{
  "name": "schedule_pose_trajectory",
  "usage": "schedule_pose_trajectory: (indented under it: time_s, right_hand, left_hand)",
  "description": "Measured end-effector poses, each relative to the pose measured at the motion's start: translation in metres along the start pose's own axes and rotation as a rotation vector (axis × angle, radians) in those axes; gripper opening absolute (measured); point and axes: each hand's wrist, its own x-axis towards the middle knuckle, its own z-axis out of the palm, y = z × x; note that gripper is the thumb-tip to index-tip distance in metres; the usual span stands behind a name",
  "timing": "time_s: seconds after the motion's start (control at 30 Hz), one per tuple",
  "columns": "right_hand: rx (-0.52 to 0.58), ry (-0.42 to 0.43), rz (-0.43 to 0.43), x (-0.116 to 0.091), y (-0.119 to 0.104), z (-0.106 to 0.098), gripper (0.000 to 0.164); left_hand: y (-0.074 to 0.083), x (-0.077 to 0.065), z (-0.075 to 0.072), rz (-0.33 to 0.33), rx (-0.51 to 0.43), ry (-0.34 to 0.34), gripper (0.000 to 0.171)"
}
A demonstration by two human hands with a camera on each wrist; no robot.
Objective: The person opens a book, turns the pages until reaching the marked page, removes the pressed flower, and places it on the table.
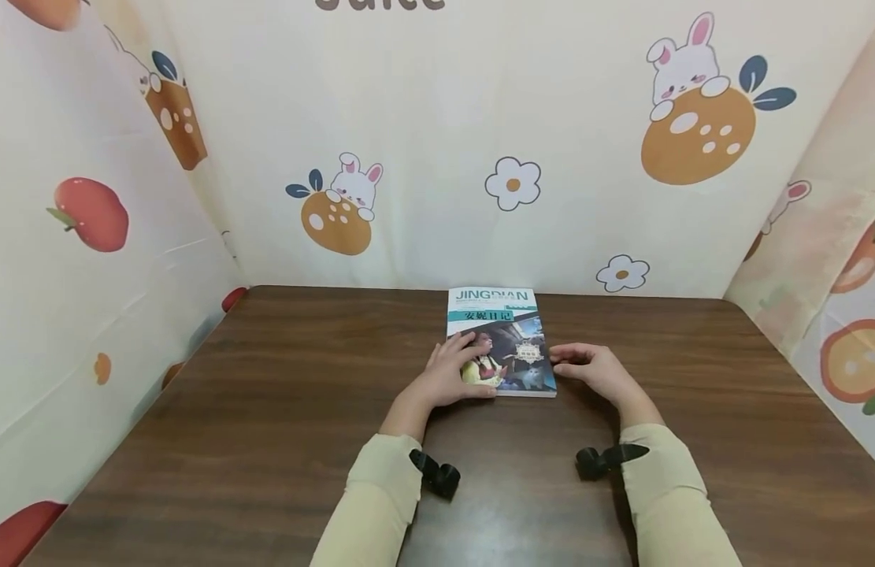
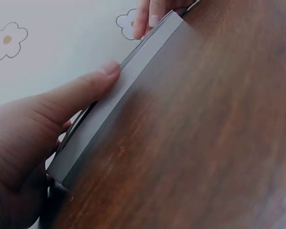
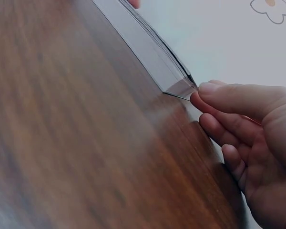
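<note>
A paperback book (image 1: 504, 315) with a white, teal and dark illustrated cover lies closed on the table near its back edge. My left hand (image 1: 447, 374) rests on the left part of the cover, fingers spread and thumb along the near edge. In the left wrist view the thumb (image 2: 93, 88) lies against the rim of the pages. My right hand (image 1: 596, 370) is at the book's right side. Seen from the right wrist, thumb and index finger of this hand (image 3: 257, 124) pinch at the near right corner, with the other fingers curled below.
The brown wooden table (image 1: 267, 409) extends to both sides and in front of the book. Behind it hangs a pale curtain (image 1: 437, 118) printed with rabbits, fruit and flowers. Black wrist cameras (image 1: 437, 475) are strapped over the light sleeves (image 1: 380, 488).
</note>
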Motion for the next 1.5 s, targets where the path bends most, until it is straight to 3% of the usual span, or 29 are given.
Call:
schedule_pose_trajectory:
  time_s: [0.47, 0.93, 1.33, 1.5]
  right_hand:
    - [0.01, -0.004, 0.014, -0.002, -0.004, -0.001, 0.04]
    - [0.009, -0.01, 0.005, -0.001, -0.002, -0.003, 0.042]
    - [-0.006, -0.005, 0.001, -0.001, -0.003, -0.002, 0.042]
    - [-0.009, 0.006, 0.01, -0.002, -0.005, -0.001, 0.045]
  left_hand:
    - [0.001, 0.001, -0.002, -0.016, -0.049, 0.031, 0.075]
    - [-0.001, -0.002, -0.004, 0.018, -0.133, 0.099, 0.066]
    - [-0.003, -0.009, -0.014, 0.195, -0.066, 0.341, 0.064]
    - [-0.004, -0.012, -0.023, 0.287, 0.032, 0.458, 0.078]
